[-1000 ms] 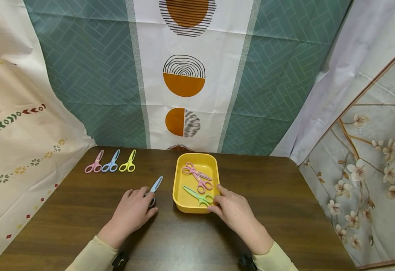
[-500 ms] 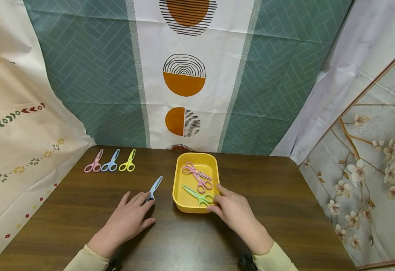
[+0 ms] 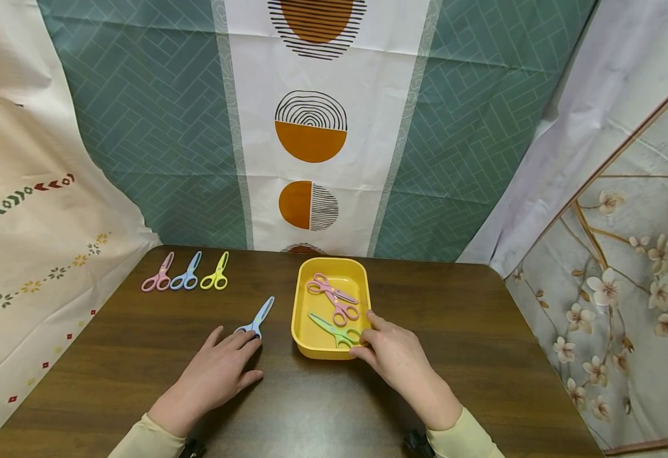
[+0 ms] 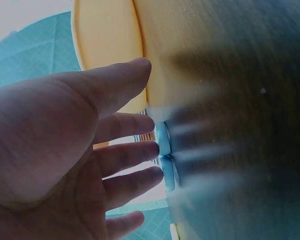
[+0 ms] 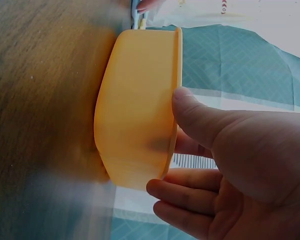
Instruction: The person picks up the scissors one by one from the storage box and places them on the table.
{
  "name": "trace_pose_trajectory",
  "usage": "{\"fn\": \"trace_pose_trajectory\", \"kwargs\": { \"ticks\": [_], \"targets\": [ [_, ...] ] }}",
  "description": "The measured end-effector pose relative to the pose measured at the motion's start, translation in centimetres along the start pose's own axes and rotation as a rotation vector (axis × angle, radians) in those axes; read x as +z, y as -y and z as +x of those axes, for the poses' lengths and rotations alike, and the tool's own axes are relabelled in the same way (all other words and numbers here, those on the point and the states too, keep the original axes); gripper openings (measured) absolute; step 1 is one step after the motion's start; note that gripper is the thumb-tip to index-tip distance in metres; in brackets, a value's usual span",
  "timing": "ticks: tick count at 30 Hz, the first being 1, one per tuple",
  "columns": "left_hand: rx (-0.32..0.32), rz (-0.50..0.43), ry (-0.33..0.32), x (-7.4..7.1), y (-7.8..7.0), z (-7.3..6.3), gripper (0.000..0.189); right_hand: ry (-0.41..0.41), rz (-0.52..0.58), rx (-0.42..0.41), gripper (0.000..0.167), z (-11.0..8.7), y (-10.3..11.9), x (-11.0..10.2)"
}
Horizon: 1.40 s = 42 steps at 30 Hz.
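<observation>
My left hand (image 3: 216, 375) lies over the table with its fingers stretched out, fingertips on the handle of a pair of light blue scissors (image 3: 261, 316). Their blades point away toward the back; the left wrist view shows the blue handle loops (image 4: 163, 138) right at the fingertips, the thumb standing apart. With thumb and fingers my right hand (image 3: 398, 353) grips the near right corner of a yellow tray (image 3: 322, 354). Inside the tray lie two pairs of pink scissors (image 3: 336, 299), one overlapping the other, and a pair of green scissors (image 3: 327, 326).
At the back left, pink scissors (image 3: 164, 270), blue scissors (image 3: 186, 278) and yellow scissors (image 3: 215, 278) lie side by side, blades away from me. A patterned cloth (image 3: 334, 172) hangs behind the wooden table (image 3: 471, 331), with more fabric at both sides.
My left hand has drawn back a little toward me and left, its fingers straightening off the blue scissors so the handle shows more. The right hand and the tray stay put.
</observation>
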<state>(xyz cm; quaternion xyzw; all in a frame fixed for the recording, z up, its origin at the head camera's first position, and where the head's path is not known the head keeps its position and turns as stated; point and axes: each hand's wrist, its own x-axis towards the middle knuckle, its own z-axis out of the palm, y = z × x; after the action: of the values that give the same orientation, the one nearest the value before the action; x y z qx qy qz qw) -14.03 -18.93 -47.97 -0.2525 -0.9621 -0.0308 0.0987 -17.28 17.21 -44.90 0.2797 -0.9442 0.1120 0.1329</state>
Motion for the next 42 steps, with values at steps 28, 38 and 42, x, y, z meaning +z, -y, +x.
{"fn": "trace_pose_trajectory", "kwargs": {
  "ticks": [28, 38, 42],
  "targets": [
    [-0.05, -0.037, 0.081, 0.0, 0.1, 1.5, 0.064, 0.002, 0.001, 0.0, 0.027, 0.0, 0.0, 0.0],
    [-0.118, -0.004, 0.11, 0.1, 0.4, 2.6, 0.063, 0.003, -0.004, 0.0, 0.028, 0.0, 0.0, 0.0],
    [-0.139, -0.006, 0.135, 0.3, 0.6, 3.2, 0.063, 0.001, -0.005, -0.002, 0.028, 0.0, -0.1, -0.1]
  ]
}}
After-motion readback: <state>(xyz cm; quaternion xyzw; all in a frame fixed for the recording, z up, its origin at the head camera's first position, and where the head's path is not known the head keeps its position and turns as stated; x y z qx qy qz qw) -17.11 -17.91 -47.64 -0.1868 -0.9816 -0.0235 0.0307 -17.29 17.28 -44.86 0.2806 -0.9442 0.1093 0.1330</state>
